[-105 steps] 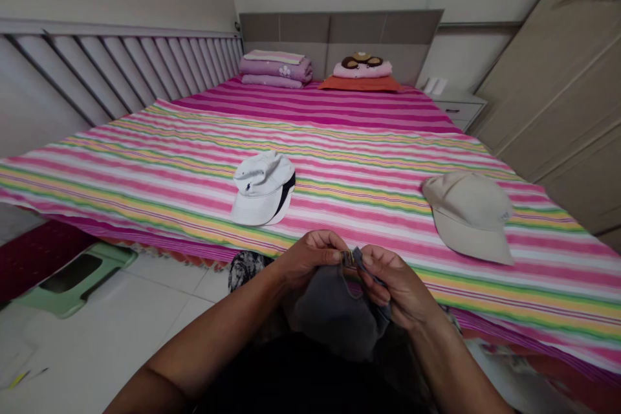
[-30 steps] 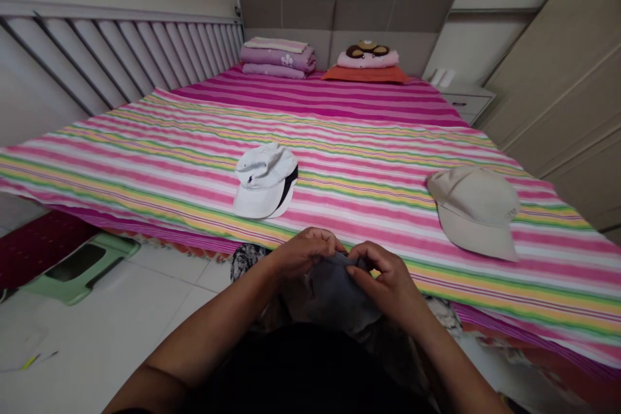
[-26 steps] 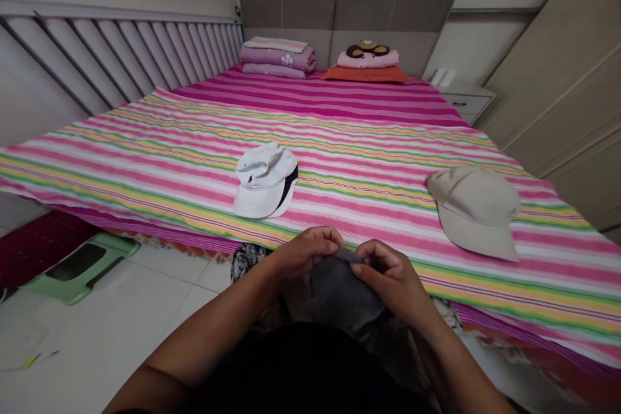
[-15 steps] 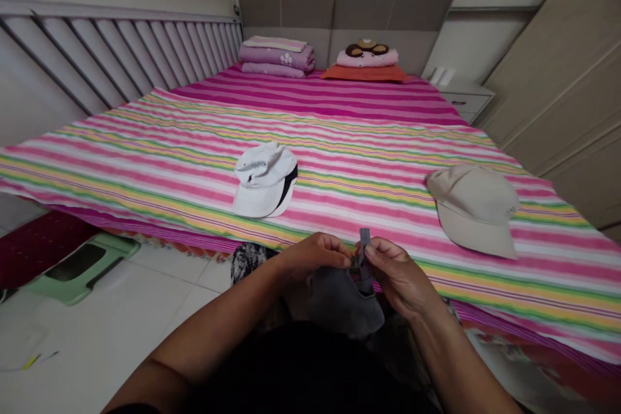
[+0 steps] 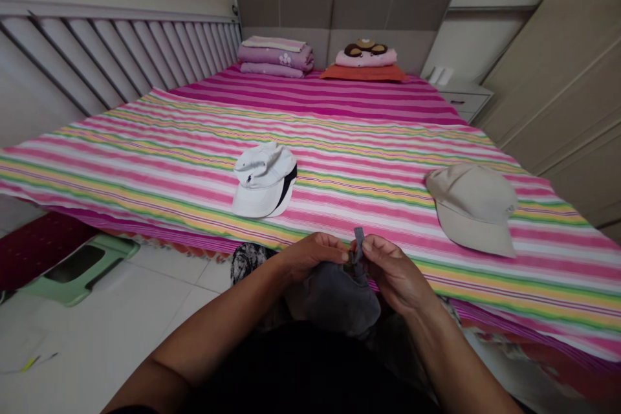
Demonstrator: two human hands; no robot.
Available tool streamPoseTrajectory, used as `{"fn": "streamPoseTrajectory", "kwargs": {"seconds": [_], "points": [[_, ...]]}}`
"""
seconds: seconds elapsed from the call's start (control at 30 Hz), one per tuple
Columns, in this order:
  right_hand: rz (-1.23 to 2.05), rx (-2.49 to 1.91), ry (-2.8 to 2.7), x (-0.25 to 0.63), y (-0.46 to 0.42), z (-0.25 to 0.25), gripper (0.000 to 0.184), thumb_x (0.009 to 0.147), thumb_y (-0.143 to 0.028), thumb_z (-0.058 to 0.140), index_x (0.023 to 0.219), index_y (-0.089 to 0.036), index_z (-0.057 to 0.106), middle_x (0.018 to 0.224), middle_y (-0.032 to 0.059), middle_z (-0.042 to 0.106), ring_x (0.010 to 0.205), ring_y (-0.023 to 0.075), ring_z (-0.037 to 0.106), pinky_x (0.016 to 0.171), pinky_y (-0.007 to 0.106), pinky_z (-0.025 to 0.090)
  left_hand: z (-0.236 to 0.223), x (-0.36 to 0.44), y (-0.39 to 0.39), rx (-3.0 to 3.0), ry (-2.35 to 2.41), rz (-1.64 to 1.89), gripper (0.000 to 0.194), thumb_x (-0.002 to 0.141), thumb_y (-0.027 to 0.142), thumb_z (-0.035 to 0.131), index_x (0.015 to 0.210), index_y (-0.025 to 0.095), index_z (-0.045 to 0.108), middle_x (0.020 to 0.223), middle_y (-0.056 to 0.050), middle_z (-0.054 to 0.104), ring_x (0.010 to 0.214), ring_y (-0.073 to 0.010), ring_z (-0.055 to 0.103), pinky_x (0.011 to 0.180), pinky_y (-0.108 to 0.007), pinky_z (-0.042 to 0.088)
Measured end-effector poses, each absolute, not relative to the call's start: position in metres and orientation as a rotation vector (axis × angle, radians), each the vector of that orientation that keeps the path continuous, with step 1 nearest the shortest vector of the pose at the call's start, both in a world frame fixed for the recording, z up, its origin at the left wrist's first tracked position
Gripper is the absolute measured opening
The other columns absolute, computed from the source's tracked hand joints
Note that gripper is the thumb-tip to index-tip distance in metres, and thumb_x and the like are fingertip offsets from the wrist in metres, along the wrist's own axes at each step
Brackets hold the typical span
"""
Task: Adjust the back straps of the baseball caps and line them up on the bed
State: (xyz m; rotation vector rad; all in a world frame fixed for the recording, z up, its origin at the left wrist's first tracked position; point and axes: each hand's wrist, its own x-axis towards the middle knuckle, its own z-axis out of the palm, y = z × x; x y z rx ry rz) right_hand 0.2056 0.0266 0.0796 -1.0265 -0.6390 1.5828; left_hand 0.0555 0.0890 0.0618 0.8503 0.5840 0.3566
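Note:
A dark grey cap [image 5: 334, 294] is held low in front of me, just short of the bed's near edge. My left hand [image 5: 313, 254] pinches the cap's back by its small buckle. My right hand [image 5: 391, 268] pinches the cap's grey strap [image 5: 359, 236], whose end sticks up between the two hands. On the striped bedsheet [image 5: 339, 142] lie a white cap with a dark panel [image 5: 263, 180] ahead to the left and a beige cap [image 5: 473, 207] to the right.
Folded purple bedding [image 5: 276, 57] and a pillow with a pink plush [image 5: 366, 63] lie by the headboard. A green stool [image 5: 77, 266] stands on the tile floor at left. A nightstand [image 5: 463, 102] and wardrobe doors [image 5: 563, 71] are at right. A slatted rail [image 5: 126, 58] runs along the left wall.
The hands first worked with fingers bunched over the grey cap's back. The strap end has since come up between them and the right hand now pinches it.

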Motion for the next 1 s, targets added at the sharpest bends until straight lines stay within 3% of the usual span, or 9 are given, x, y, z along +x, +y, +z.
{"fn": "streamPoseTrajectory", "kwargs": {"seconds": [0.4, 0.77, 1.0], "points": [[1.396, -1.072, -0.831, 0.2045, 0.028, 0.0741, 0.023, 0.062, -0.037, 0.072, 0.062, -0.018, 0.06, 0.06, -0.0001, 0.058, 0.056, 0.0127, 0.048, 0.057, 0.025, 0.039, 0.0645, 0.0565, 0.0891, 0.854, 0.656, 0.383, 0.019, 0.053, 0.024, 0.072, 0.058, 0.011, 0.059, 0.046, 0.004, 0.051, 0.039, -0.0049, 0.04, 0.044, -0.02, 0.026], [1.151, -1.172, -0.895, 0.202, 0.0322, 0.0745, 0.019, 0.066, -0.035, 0.069, 0.068, -0.019, 0.06, 0.057, -0.0021, 0.056, 0.051, 0.0106, 0.045, 0.05, 0.023, 0.037, 0.0576, 0.0557, 0.0903, 0.802, 0.608, 0.375, 0.021, 0.056, 0.026, 0.072, 0.064, 0.009, 0.062, 0.051, 0.001, 0.056, 0.041, -0.0057, 0.043, 0.046, -0.02, 0.03], [1.446, -0.911, -0.768, 0.2003, 0.0336, 0.082, 0.016, 0.073, -0.031, 0.062, 0.068, -0.018, 0.055, 0.06, -0.0036, 0.051, 0.043, 0.0056, 0.033, 0.043, 0.02, 0.026, 0.0639, 0.0584, 0.089, 0.812, 0.558, 0.446, 0.018, 0.058, 0.023, 0.071, 0.065, 0.01, 0.061, 0.057, -0.001, 0.057, 0.046, -0.0068, 0.048, 0.05, -0.02, 0.034]]}}
